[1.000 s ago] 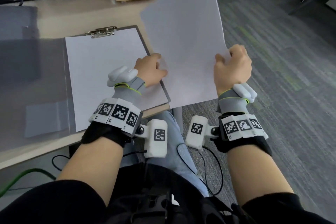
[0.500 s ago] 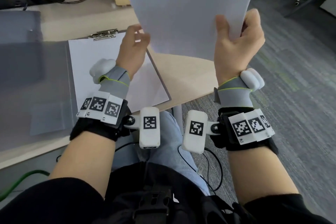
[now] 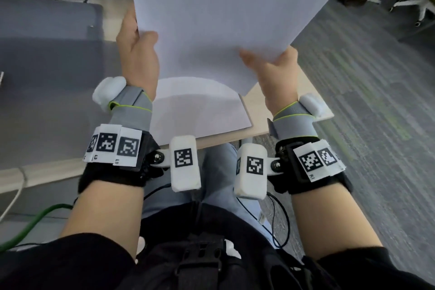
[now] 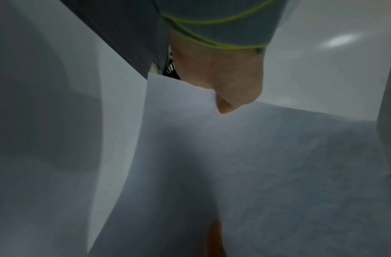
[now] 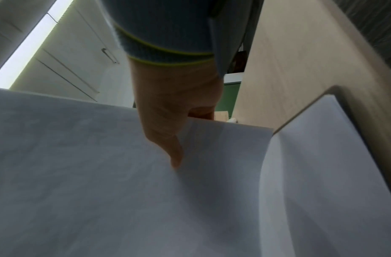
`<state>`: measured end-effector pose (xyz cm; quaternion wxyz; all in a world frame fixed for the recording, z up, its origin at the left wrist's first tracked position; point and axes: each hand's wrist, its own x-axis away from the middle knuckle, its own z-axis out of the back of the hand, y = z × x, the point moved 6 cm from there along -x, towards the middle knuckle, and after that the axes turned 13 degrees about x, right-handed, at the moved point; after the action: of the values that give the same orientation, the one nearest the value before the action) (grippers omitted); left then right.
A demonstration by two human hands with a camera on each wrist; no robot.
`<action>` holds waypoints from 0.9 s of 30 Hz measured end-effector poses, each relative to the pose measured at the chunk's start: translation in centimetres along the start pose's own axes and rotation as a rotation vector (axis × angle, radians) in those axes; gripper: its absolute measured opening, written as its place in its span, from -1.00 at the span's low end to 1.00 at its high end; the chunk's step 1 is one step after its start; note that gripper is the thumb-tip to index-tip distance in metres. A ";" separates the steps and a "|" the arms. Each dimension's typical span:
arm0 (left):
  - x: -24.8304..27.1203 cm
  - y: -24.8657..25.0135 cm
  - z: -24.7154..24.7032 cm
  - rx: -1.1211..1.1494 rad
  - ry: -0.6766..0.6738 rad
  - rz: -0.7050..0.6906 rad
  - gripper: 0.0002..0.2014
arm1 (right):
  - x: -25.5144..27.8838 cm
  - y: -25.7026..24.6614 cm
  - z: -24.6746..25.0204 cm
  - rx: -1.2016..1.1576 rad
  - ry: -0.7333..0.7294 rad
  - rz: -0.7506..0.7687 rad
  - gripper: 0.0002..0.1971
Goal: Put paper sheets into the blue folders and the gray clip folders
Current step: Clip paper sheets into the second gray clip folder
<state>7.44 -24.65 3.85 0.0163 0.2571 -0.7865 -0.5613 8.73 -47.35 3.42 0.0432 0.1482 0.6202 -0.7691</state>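
Both hands hold up a white paper sheet (image 3: 221,12) above the table. My left hand (image 3: 137,53) pinches its left edge, thumb on the near face. My right hand (image 3: 270,66) pinches its lower right edge, thumb on the near face. The same sheet (image 4: 234,156) fills the left wrist view, and the sheet (image 5: 102,173) fills most of the right wrist view. Under it lies the gray clip folder (image 3: 246,107) with a white sheet (image 3: 195,110) on it; its clip is hidden behind the raised paper.
A translucent gray folder (image 3: 49,73) lies flat on the wooden table (image 3: 261,101) to the left. The table's edge runs just in front of my wrists. Gray carpet (image 3: 364,101) spreads to the right. Cables hang at the lower left.
Both hands have raised the sheet and brought it left over the clip folder. The left hand went from resting on the clipboard paper to gripping the sheet's left edge.
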 end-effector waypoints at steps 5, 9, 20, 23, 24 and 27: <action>1.2 0.3 2.8 -0.005 0.126 0.100 -0.86 | 1.3 -0.5 -3.4 -0.076 -0.098 -0.068 -0.75; 1.2 2.9 4.8 -0.017 0.203 -0.009 -0.57 | 1.2 -2.4 -5.6 -0.110 -0.089 -0.033 -0.84; 0.2 5.3 13.3 -0.268 0.298 0.012 -0.89 | 2.5 -4.2 -12.6 -0.152 -0.183 -0.068 -0.86; -0.1 5.6 17.2 -0.439 0.371 0.077 -0.85 | 2.7 -4.5 -14.7 -0.165 -0.210 -0.086 -0.91; 0.0 5.8 18.7 -0.506 0.396 0.088 -0.78 | 2.8 -4.3 -15.4 -0.162 -0.216 -0.097 -0.90; 0.4 6.3 22.0 -0.650 0.473 0.048 -0.53 | 3.2 -3.3 -17.1 -0.139 -0.230 -0.153 -0.83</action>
<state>-2.29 -4.10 1.23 0.2905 0.3422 -0.5484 -0.7055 7.83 -29.68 2.47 0.0655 0.0082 0.6724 -0.7372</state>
